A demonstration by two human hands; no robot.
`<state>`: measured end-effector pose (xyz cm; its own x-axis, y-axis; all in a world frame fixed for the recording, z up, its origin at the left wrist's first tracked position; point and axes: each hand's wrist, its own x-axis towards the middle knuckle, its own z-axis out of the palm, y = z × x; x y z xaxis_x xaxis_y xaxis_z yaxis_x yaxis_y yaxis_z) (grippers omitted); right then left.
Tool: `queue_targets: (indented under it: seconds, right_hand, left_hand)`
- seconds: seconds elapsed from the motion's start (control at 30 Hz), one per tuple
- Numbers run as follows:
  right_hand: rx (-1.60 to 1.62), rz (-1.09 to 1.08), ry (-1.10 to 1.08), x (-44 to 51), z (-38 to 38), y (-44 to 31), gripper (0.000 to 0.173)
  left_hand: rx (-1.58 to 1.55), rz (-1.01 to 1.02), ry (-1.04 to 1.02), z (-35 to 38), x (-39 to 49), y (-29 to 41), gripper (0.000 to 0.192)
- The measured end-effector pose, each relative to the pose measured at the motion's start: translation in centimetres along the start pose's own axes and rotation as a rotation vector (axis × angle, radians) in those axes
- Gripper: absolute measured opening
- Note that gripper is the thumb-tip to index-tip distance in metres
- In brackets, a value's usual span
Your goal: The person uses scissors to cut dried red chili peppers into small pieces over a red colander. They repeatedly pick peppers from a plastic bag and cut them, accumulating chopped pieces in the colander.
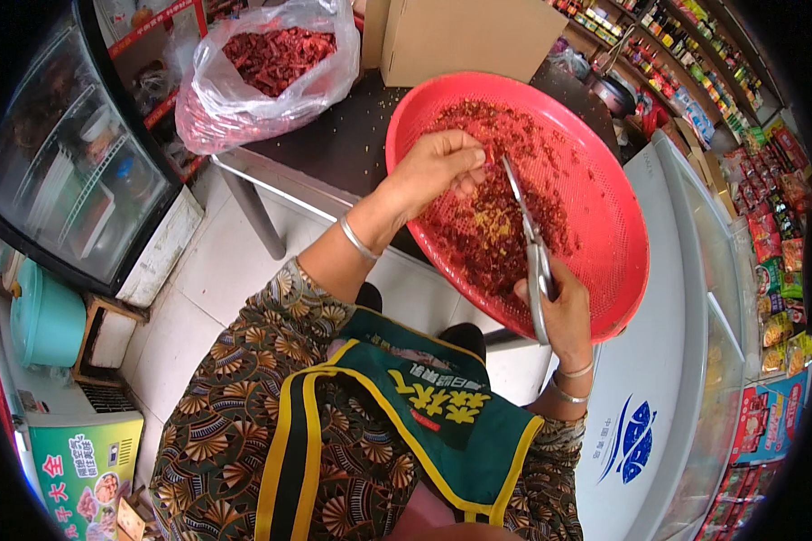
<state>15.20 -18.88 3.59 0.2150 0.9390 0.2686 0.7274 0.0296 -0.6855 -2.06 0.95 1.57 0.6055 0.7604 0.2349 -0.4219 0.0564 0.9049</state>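
My left hand (440,169) is over a round red plastic sieve basket (616,250), its thumb and fingers pinched on a small red piece, apparently dried chili. Metal scissors (531,243) are in my right hand (565,311) at the basket's near right side, with the blade tips close to my left fingertips. Below both hands, cut dried red chili (474,264) and a patch of yellow seeds (494,220) lie in the basket. Whether the blades touch the held piece is too small to tell.
A clear plastic bag of dried red chilies (277,61) and a cardboard box (467,40) stand on the dark table (311,159). A white chest freezer (629,379) is at the right, a glass-door cabinet (81,155) at the left. Packaged goods fill shelves at the far right.
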Motion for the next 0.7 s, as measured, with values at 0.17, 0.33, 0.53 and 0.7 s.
queue_targets:
  seconds: [0.17, 0.33, 0.53, 0.7]
  right_hand:
    - [-0.088, 0.021, -0.019, 0.3, -0.3, -0.6, 0.051]
    - [-0.16, -0.083, 0.035, 0.8, 0.1, -1.4, 0.053]
    - [-0.184, -0.009, -0.023, 1.9, 0.4, -1.9, 0.053]
    - [-0.157, 0.003, -0.011, 2.0, 0.8, -1.8, 0.053]
  left_hand:
    - [-0.057, 0.004, 0.027, 0.1, -0.1, 0.0, 0.011]
    - [-0.086, 0.014, -0.011, 0.0, 0.0, -0.1, 0.011]
    - [-0.061, 0.02, -0.033, 0.1, -0.3, 0.1, 0.011]
    - [-0.063, 0.054, -0.055, 0.1, -0.1, -0.4, 0.013]
